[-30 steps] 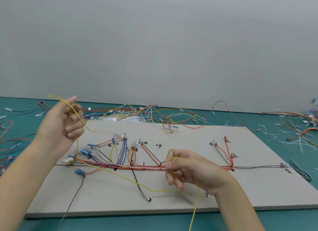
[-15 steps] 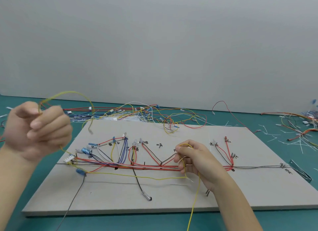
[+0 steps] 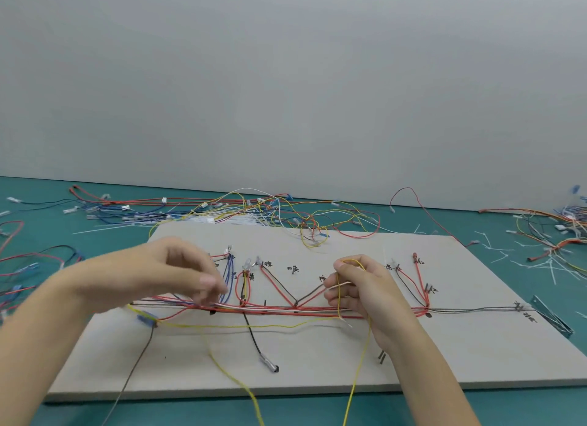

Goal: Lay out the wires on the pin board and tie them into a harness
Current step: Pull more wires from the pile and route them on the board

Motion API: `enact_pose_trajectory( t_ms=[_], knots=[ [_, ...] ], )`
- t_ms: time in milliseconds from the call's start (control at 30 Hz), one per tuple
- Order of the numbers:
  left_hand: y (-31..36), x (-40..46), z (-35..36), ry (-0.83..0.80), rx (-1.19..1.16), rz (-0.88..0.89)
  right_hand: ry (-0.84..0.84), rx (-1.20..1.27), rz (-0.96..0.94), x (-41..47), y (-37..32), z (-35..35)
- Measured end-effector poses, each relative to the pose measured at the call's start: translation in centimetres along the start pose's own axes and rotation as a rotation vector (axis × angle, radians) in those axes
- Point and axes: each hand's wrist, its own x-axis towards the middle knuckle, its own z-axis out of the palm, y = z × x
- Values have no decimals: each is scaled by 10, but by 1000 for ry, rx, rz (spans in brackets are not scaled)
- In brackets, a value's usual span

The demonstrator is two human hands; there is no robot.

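Note:
A beige pin board [image 3: 317,355] lies on the teal table, carrying a bundle of red, white and black wires [image 3: 286,311] that runs left to right with branches going up to hand-written labels. My right hand [image 3: 359,289] pinches a loop of the yellow wire [image 3: 355,368] above the middle of the bundle, and the wire hangs off the board's near edge. My left hand [image 3: 171,273], blurred, hovers over the left branches with fingers curled down at the bundle. It seems to hold the other strand of the yellow wire, which trails to the near edge.
A tangle of loose wires [image 3: 254,209] lies behind the board. More wires [image 3: 31,267] lie at the left and far right, with white cable ties [image 3: 508,260] scattered on the right. A metal tool [image 3: 552,317] sits by the board's right edge. A black wire's terminal [image 3: 270,365] lies near the front.
My left hand has dropped from high at the left down to the bundle's left part, carrying the yellow wire with it. My right hand has stayed over the bundle's middle.

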Motion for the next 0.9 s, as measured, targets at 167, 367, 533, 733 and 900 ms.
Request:
enact_pose_trajectory(
  t_ms=[167, 367, 533, 733, 900],
  knots=[
    [-6, 30, 43, 192, 155, 34, 97, 26, -32, 3, 0, -6],
    [-14, 44, 70, 123, 150, 15, 152, 182, -29, 4, -1, -7],
    [-18, 46, 73, 136, 170, 0, 210, 199, -29, 3, -2, -8],
    [-25, 48, 75, 389, 401, 121, 255, -31, -37, 3, -1, -13],
    [-29, 53, 92, 389, 521, 242, 245, -52, 30, 4, 1, -14]
  ],
)
